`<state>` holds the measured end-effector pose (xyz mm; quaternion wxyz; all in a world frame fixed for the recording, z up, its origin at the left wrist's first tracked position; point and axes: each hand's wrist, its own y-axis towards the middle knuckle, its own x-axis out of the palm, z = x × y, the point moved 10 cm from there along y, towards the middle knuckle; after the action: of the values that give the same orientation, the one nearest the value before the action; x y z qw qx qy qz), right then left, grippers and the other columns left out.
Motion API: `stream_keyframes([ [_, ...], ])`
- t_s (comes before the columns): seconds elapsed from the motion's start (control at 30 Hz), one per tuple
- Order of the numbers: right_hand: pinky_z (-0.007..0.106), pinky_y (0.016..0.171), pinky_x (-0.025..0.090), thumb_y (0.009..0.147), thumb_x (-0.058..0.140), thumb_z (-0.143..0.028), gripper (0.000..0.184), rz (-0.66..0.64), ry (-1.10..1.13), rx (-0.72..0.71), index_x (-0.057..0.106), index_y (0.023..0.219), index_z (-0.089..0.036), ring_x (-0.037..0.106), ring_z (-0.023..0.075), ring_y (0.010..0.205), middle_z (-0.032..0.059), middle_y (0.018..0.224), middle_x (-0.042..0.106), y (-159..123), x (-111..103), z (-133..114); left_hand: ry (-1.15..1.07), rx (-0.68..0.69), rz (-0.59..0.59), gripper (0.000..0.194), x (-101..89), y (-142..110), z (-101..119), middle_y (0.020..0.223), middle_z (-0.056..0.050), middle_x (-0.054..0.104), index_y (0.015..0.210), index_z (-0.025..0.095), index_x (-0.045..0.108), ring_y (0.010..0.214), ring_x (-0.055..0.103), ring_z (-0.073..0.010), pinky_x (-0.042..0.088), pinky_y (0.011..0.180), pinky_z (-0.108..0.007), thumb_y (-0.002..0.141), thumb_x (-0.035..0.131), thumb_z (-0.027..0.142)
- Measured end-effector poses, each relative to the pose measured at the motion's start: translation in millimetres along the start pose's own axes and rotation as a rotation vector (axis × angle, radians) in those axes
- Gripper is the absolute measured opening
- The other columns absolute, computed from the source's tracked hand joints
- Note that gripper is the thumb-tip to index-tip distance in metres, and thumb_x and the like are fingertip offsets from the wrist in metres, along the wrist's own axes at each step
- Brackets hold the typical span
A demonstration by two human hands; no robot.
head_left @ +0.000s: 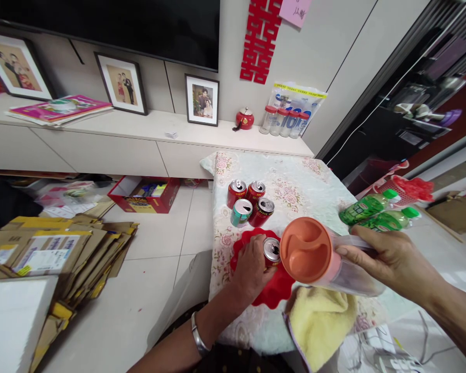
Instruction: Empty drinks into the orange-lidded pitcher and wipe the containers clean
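My left hand [252, 269] is wrapped round a red drink can [272, 250] with an opened top, held over a red scalloped tray [274, 292]. In my right hand [390, 261] is the handle of a clear plastic pitcher [353, 274] with an orange lid [306, 249]. The pitcher is tipped on its side, its lid facing left and close beside the can's top. Whether the lid touches the can I cannot tell. Behind the tray stand several opened cans, red ones [261, 211] and a teal one [241, 212].
A yellow towel [320, 324] hangs over the table's front edge. Green-capped bottles [367, 207] lie at the right, near a pink basket [398, 186]. Flattened cardboard [89, 254] and a red box [147, 199] are on the floor at left. Behind the table runs a white cabinet [135, 129].
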<state>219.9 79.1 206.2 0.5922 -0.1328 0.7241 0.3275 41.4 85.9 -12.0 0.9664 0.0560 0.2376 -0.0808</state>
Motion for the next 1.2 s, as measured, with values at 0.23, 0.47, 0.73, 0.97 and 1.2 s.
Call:
stream_keyframes([
  [0.23, 0.022, 0.04, 0.03, 0.109, 0.052, -0.061, 0.056, 0.005, -0.014, -0.013, 0.05, 0.069, -0.023, 0.037, 0.0077, 0.041, -0.0091, 0.052, 0.037, -0.1, -1.1, -1.9, 0.001, -0.009, -0.006, 0.069, 0.4, 0.1, 0.1, 0.14, -0.019, 0.061, 0.143, 0.019, 0.045, 0.129, 0.063, -0.0401, 0.052, 0.109, -0.062, 0.081, 0.074, 0.019],
  [0.47, 0.022, 0.039, 0.03, 0.109, 0.052, -0.061, 0.054, -0.001, -0.016, -0.015, 0.05, 0.07, -0.023, 0.037, 0.0078, 0.041, -0.0093, 0.052, 0.037, 0.9, 0.6, -0.9, -0.004, -0.006, -0.002, 0.067, 0.6, 0.4, -0.1, 0.139, -0.019, 0.061, 0.142, 0.017, 0.047, 0.129, 0.063, -0.0394, 0.052, 0.11, -0.061, 0.081, 0.074, 0.018],
  [0.73, 0.022, 0.038, 0.03, 0.109, 0.051, -0.061, 0.055, 0.005, -0.022, -0.029, 0.05, 0.069, -0.023, 0.038, 0.0076, 0.039, -0.0092, 0.051, 0.037, 2.2, -1.5, -5.0, -0.009, 0.006, 0.011, 0.065, 1.0, 0.7, -1.7, 0.137, -0.017, 0.062, 0.14, 0.02, 0.048, 0.125, 0.064, -0.0374, 0.053, 0.107, -0.059, 0.081, 0.074, 0.019],
  [0.97, 0.021, 0.039, 0.03, 0.109, 0.05, -0.062, 0.056, 0.008, -0.021, -0.022, 0.049, 0.068, -0.023, 0.038, 0.0075, 0.039, -0.009, 0.051, 0.037, 2.1, -1.8, -4.7, -0.012, 0.017, 0.015, 0.067, 2.0, 0.0, -3.5, 0.136, -0.016, 0.061, 0.142, 0.022, 0.047, 0.127, 0.063, -0.0368, 0.053, 0.107, -0.058, 0.081, 0.074, 0.02],
  [1.2, 0.021, 0.039, 0.03, 0.11, 0.05, -0.061, 0.056, 0.005, -0.036, -0.037, 0.046, 0.068, -0.023, 0.037, 0.007, 0.039, -0.0096, 0.051, 0.035, 2.4, -1.6, -5.4, -0.004, 0.004, 0.016, 0.068, 1.5, -0.5, -2.8, 0.139, -0.016, 0.061, 0.143, 0.023, 0.047, 0.128, 0.064, -0.0375, 0.053, 0.108, -0.058, 0.082, 0.074, 0.02],
])
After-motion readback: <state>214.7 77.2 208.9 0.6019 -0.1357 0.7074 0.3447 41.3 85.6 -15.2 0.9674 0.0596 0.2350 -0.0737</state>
